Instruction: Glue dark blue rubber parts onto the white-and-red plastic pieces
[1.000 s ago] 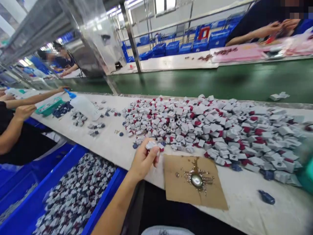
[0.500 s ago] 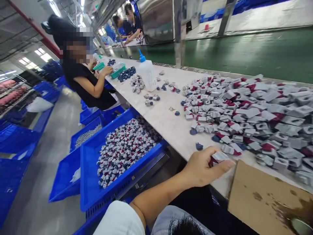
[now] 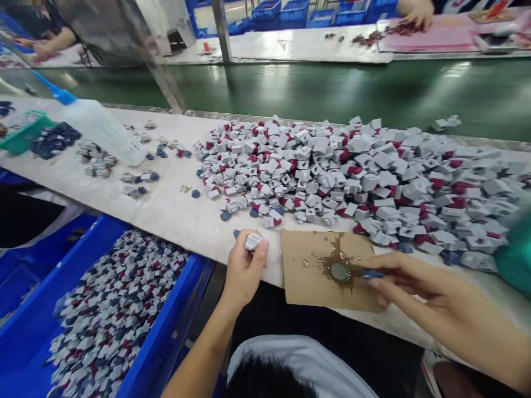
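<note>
My left hand [image 3: 244, 271] is closed on a small light-grey plastic block [image 3: 253, 241] just above the table's front edge. Over the right part of a brown cardboard sheet [image 3: 302, 287], my right hand [image 3: 431, 293] pinches a small dark-blue plastic piece [image 3: 372, 273]. A small round metal disc or dish [image 3: 339, 271] lies on the cardboard amid a wet dark stain, with tiny shiny bits around it. Behind both hands spreads a big heap of grey and dark-red plastic parts [image 3: 323, 171].
A white squeeze bottle [image 3: 103, 130] with a blue nozzle leans at the left. Below the table edge sits a blue crate [image 3: 153, 326] full of similar parts. A green conveyor belt [image 3: 265, 88] runs behind. Something teal [image 3: 516, 254] stands at the right. Across the belt is another person's hand [image 3: 417, 11].
The view has swung to the right, taking the nearby co-worker out of sight. My right hand has come into view with the dark-blue piece; my left hand still holds its grey block.
</note>
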Demonstrator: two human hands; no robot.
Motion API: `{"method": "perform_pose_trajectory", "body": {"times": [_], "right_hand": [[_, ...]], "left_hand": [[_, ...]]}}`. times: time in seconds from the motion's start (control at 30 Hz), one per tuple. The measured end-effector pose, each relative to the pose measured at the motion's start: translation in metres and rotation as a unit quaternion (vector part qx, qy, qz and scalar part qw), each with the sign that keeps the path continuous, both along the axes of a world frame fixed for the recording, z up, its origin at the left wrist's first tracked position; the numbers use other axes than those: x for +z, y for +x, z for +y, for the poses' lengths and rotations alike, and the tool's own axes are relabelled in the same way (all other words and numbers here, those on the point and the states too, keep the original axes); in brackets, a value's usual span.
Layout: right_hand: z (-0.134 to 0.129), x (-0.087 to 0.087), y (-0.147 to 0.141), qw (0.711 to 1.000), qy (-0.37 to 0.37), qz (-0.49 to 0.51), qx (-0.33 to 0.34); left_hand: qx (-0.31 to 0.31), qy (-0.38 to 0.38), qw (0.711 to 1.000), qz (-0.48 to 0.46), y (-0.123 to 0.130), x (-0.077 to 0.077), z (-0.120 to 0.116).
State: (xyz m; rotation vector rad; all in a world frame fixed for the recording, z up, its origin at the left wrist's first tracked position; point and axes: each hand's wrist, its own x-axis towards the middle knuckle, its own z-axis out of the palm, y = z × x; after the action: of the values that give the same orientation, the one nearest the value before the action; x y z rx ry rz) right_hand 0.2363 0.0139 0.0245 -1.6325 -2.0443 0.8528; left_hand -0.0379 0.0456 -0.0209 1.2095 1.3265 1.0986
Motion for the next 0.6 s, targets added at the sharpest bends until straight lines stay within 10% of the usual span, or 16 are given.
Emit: {"method": "perform_pose_trajectory", "body": {"times": [0.27,0.6], "right_hand": [[0.004,-0.005,-0.019,0.992,0.097,-0.068,0.051],[0.015,-0.013,-0.033,0.914,0.263,-0.237,0.198]], "left_hand": [[-0.012,-0.007,0.999,0.034,0.000,0.003,-0.001],[-0.029,-0.036,0.997,-0.061,0.002,0.015,-0.018]]}}
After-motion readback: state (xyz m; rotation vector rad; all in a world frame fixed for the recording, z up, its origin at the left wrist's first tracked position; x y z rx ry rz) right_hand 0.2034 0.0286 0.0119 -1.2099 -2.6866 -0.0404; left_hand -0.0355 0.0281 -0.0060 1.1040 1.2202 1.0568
